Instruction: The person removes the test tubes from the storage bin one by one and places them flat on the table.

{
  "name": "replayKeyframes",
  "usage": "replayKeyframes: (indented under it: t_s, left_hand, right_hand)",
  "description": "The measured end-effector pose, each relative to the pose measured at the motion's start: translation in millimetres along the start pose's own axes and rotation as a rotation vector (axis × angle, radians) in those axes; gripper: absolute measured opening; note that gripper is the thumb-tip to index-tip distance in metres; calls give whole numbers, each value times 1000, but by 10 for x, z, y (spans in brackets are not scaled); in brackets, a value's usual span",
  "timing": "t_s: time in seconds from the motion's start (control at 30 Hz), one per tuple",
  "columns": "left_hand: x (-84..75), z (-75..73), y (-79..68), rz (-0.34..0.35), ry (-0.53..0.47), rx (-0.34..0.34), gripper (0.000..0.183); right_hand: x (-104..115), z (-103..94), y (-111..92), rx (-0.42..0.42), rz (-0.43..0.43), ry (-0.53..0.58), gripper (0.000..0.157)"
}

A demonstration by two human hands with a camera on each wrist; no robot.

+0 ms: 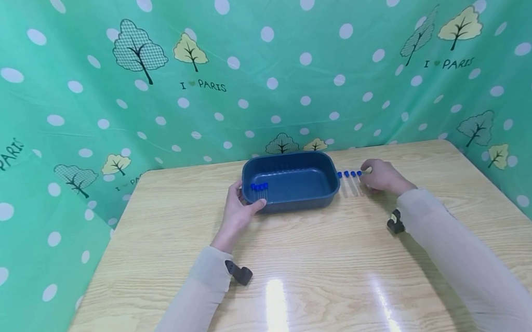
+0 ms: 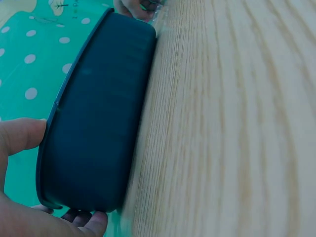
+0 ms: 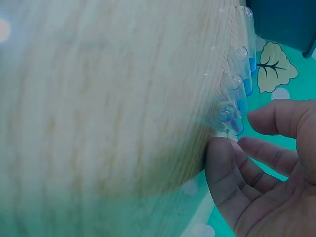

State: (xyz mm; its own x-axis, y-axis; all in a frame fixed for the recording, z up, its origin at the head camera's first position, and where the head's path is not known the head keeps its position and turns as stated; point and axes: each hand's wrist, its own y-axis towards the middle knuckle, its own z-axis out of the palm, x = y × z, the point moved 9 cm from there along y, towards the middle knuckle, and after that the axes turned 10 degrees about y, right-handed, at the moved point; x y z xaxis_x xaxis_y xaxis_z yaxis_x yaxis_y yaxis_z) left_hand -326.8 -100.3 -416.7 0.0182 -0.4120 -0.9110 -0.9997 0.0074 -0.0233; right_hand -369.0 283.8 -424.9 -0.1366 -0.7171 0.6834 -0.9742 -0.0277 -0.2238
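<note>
A dark blue plastic basin (image 1: pixel 297 204) stands on the table. My left hand (image 1: pixel 238 210) grips its left end, thumb over the front rim and the other fingers against the end wall. Inside the basin's left part lie several clear test tubes (image 1: pixel 261 193) with blue caps, side by side. Several more blue-capped test tubes (image 1: pixel 352 184) lie in a row on the table, just right of the basin. At the right end of that row is my right hand (image 1: pixel 381 176). In the right wrist view its thumb and fingers are parted beside the nearest tube (image 3: pixel 226 112), holding nothing.
The wood-grain table (image 1: pixel 321 266) reaches back to a green dotted curtain (image 1: pixel 288 96), which also hangs along both sides. Each forearm, in a pale sleeve, carries a small black wrist device. Bright light reflections lie on the table's front part.
</note>
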Motion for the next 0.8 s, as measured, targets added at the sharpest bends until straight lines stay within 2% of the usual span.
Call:
replayKeyframes:
  t_s: [0.6, 0.8]
  left_hand:
    - [28, 0, -1, -18, 19, 3, 87]
    - [33, 2, 4, -21, 10, 6, 87]
  right_hand:
    - [15, -44, -55, -30, 2, -31, 50]
    - [91, -70, -97, -52, -53, -46, 48]
